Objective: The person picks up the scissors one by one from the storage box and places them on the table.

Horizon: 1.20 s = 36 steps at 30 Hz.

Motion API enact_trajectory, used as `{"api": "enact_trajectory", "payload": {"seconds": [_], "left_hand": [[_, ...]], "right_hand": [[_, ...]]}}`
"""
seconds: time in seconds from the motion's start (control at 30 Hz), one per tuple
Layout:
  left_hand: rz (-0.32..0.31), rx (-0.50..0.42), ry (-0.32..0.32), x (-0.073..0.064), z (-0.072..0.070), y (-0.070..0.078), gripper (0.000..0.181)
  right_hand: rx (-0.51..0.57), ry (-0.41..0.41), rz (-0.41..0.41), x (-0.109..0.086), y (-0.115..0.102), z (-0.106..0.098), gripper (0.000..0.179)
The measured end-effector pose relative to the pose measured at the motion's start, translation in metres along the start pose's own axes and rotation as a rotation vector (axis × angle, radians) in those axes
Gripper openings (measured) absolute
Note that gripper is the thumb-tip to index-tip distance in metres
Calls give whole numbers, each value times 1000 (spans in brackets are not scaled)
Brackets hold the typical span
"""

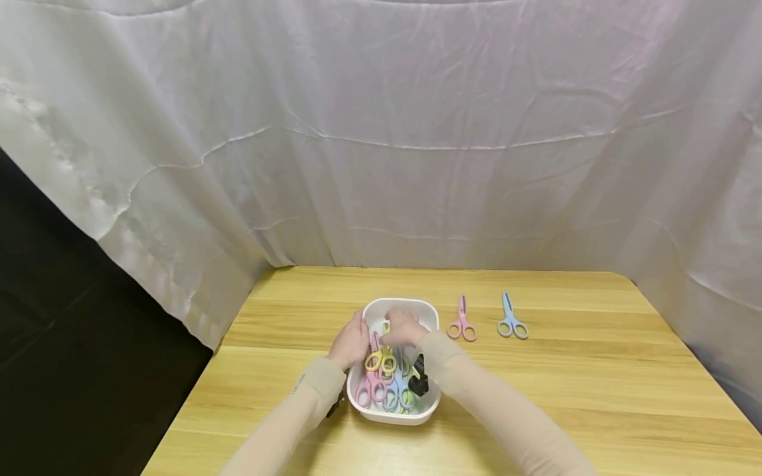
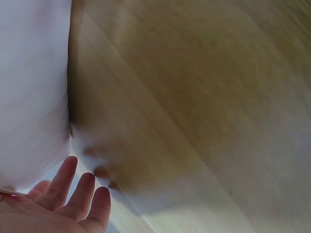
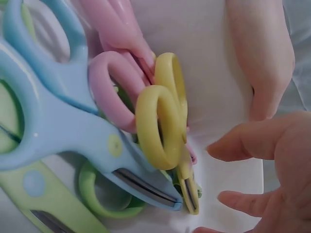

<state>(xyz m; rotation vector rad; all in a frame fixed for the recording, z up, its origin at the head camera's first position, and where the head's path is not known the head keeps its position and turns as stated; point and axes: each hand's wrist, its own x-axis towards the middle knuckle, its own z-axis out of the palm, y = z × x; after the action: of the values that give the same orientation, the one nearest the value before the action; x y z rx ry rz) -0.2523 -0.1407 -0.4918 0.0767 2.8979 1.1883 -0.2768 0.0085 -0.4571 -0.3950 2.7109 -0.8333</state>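
One pair only, ideally: pinch yellow scissors (image 3: 183, 156) inside white bin (image 1: 393, 418) with wide, empty right hand (image 1: 403, 327), steadying with loose-fingered left hand (image 1: 351, 342).

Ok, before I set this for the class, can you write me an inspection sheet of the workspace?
Surface: wood-grain table.
Job's things: white bin holding pink, yellow, blue and green scissors; on the table to its right, one pink pair and one blue pair, tips pointing away.
Clutter: nothing seen.
Hands: left hand at the bin's left side; right hand inside the bin, fingers spread, holding nothing.
Cables: nothing seen.
Surroundings: pale draped curtain behind; black area at left.
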Motion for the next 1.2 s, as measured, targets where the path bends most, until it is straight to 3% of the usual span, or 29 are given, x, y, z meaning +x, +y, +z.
{"api": "enact_trajectory", "payload": {"seconds": [0.37, 0.53, 0.8, 1.0, 1.2], "left_hand": [[22, 10, 0, 0, -1, 0, 49], [24, 21, 6, 0, -1, 0, 49], [25, 21, 6, 0, -1, -1, 49], [19, 9, 3, -1, -1, 0, 49], [26, 11, 2, 1, -1, -3, 48]], "right_hand": [[-43, -64, 36, 3, 2, 1, 62], [50, -128, 82, 5, 5, 2, 62], [188, -208, 89, 7, 7, 2, 57], [233, -214, 103, 4, 6, 2, 56], [262, -199, 119, 2, 7, 3, 74]]}}
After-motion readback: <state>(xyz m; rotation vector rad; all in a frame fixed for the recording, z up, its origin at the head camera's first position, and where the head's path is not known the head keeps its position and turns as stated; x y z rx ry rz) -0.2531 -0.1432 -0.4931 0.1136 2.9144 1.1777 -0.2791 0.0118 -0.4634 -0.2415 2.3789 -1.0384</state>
